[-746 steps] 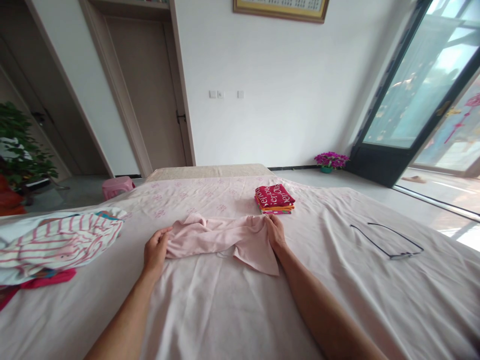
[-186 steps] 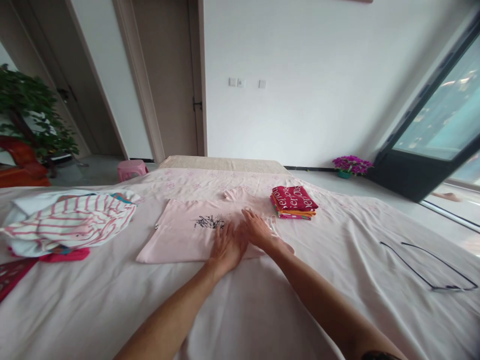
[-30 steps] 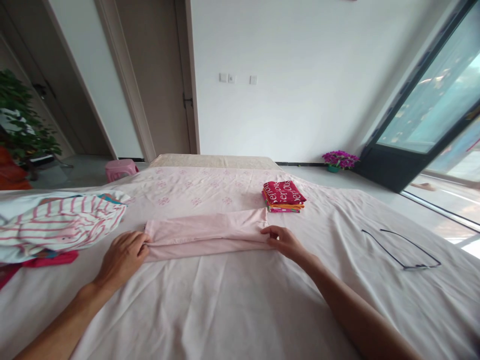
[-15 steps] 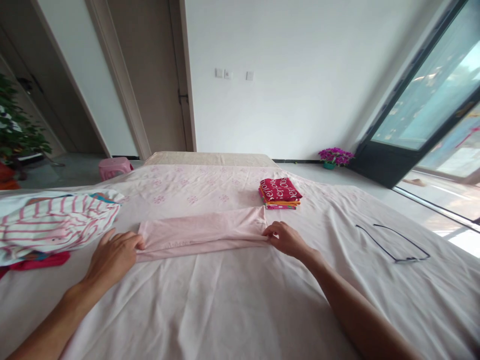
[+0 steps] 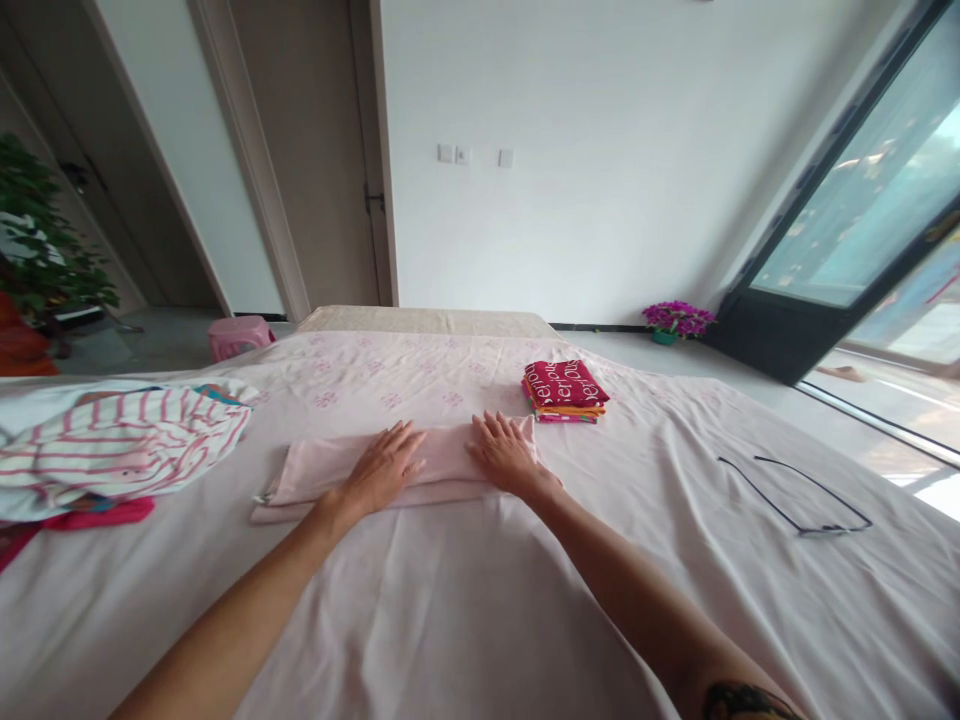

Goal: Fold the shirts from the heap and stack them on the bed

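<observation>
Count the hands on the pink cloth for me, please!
2. The left hand lies flat near the middle of the pink cloth; the right hand lies at the end nearer the folded stack.

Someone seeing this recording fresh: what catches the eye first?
Probably the vivid red folded stack, just beyond the right hand on the pale sheet. Next, both hands lying flat on the folded pink garment, and the striped clothes heaped at the left.
</observation>
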